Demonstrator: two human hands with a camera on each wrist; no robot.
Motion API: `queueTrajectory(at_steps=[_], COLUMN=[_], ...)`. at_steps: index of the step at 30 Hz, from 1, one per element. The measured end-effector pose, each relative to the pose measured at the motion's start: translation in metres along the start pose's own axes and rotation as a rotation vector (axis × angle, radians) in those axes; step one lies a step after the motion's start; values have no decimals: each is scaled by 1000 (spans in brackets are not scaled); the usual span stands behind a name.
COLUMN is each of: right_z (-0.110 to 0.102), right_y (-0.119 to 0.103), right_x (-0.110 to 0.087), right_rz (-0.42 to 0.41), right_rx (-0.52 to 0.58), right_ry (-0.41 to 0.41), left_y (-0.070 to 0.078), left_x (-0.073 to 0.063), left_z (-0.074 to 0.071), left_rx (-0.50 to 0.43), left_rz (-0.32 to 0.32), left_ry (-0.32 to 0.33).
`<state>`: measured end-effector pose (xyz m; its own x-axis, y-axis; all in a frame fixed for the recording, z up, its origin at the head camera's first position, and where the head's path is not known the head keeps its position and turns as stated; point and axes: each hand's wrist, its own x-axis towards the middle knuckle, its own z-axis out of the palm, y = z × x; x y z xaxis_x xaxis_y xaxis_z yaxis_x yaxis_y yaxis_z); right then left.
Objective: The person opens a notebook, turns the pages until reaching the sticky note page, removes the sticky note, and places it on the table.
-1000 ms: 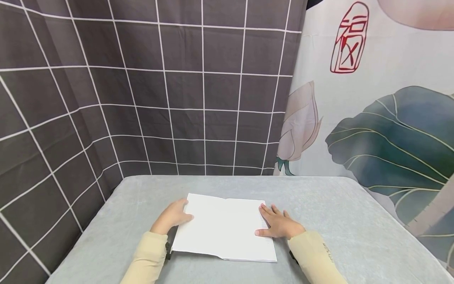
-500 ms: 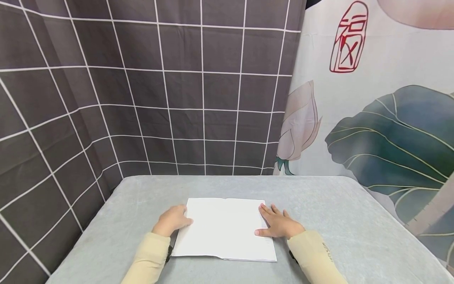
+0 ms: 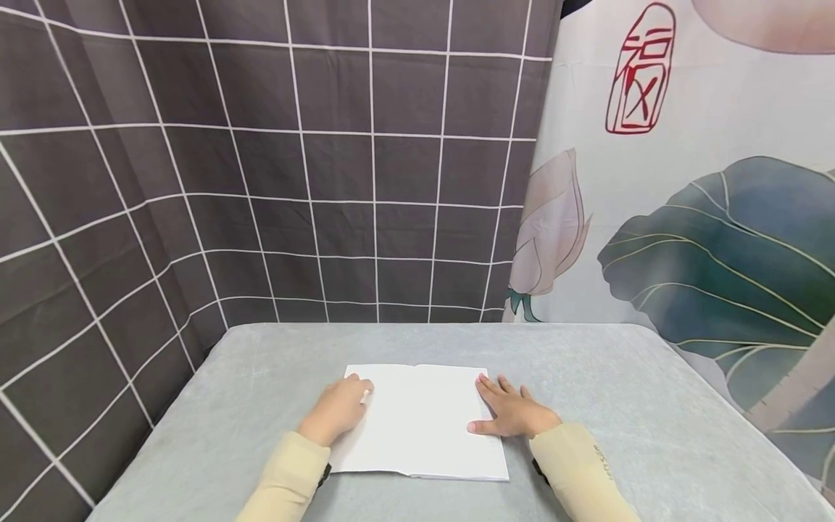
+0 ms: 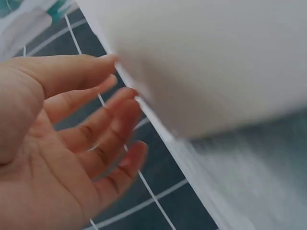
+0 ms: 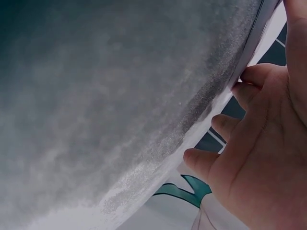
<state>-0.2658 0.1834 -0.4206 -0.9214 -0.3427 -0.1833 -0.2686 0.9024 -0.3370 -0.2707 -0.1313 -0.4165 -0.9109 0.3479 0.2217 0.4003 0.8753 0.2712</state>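
An open book with blank white pages (image 3: 417,420) lies on the grey-covered table, its fold running down the middle. My left hand (image 3: 339,407) is over the book's left edge, fingers loosely bent. The left wrist view shows the left hand (image 4: 81,129) beside the edge of a white page (image 4: 201,62), thumb and fingertips close to that edge with no clear grip. Spread over the right page's edge, my right hand (image 3: 512,412) rests with straight fingers. In the right wrist view, the right hand (image 5: 264,143) has its fingertips along the book's edge; its thumb is mostly cut off.
The light grey table cover (image 3: 620,406) extends around the book on all sides. Behind the table hangs a dark curtain with a white grid (image 3: 339,167). A white curtain with lotus prints (image 3: 652,174) hangs at the right.
My left hand has moved rightward from the left edge onto the left page, its fingers more bent. The left page, raised at its far corner a second ago, lies flatter. My right hand stays put.
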Motion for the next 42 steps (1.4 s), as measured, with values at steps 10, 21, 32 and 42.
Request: queueTrajectory(at_steps=[10,21,32,42], right_z=[1,-3,-11,-10], right_y=[1,2,-5,-4], right_x=[-2,-3,-17,-23], right_rz=[-4,-36,-124,-151], right_rx=[-3,13,-15,-77], right_ry=[-5,-34,-162,-147], left_y=[36,74,82,88], left_x=[5,0,-5,-9], left_z=[10,13,21,21], left_rx=[95,160,189,192], left_rz=[334,449,477,509], left_ry=[60,9,-32,-12])
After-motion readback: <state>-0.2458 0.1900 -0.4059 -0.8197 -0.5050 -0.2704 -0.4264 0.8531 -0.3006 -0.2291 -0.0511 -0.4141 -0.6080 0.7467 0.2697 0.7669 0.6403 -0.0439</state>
